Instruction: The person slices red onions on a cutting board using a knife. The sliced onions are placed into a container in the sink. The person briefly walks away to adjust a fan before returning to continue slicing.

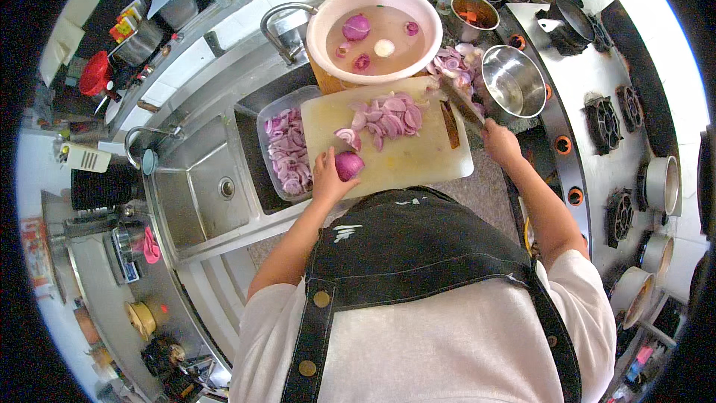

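Observation:
My left hand [329, 178] grips a peeled red onion piece [349, 167] at the lower left of a pale cutting board [403, 165]. A cut onion wedge [348, 138] lies just beyond it, and a heap of onion slices [391, 116] covers the board's upper middle. My right hand [502, 143] holds a kitchen knife [463, 105] by its handle, the blade over the board's upper right corner. To the left, a clear plastic tub [288, 151] holds many onion slices. Behind the board, a large pale basin [316, 39] of water holds several onions.
Onion skins and scraps [456, 67] lie between the basin and an empty steel pot [513, 81]. A smaller steel pot [474, 17] with reddish contents stands behind. The gas stove [582, 95] is at right, the steel sink [215, 184] at left.

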### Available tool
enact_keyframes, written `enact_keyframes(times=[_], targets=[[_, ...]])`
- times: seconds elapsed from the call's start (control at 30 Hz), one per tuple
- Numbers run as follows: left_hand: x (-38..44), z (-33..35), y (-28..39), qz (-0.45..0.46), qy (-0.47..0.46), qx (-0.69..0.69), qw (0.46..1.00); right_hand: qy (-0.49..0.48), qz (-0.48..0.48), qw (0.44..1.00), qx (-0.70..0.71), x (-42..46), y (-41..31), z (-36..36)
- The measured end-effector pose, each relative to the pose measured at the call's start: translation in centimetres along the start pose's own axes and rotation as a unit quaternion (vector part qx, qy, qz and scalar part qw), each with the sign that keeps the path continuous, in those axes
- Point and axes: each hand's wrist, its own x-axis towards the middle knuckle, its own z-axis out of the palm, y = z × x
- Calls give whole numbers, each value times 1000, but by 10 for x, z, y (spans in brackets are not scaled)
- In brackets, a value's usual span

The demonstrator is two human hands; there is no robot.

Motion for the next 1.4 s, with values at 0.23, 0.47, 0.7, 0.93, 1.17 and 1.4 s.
enact_keyframes(times=[0.23, 0.47, 0.7, 0.93, 1.17, 1.4], targets=[[-1, -7, 8, 45, -37, -33, 998, -4, -18, 996, 82, -24, -39, -21], [65, -8, 15, 104, 19, -72, 992, -89, -80, 985, 123, -54, -69, 7], [111, 29, 40, -26, 33, -134, 990, -110, -90, 981, 129, -58, -80, 9], [47, -54, -8, 110, 83, -82, 987, -140, -122, 979, 82, -65, -94, 6], [-21, -42, -6, 319, 63, 16, 946, -144, -216, 965, 40, -32, -188, 28], [34, -12, 7, 267, -14, 9, 964, -122, -253, 959, -46, 22, -229, 61]])
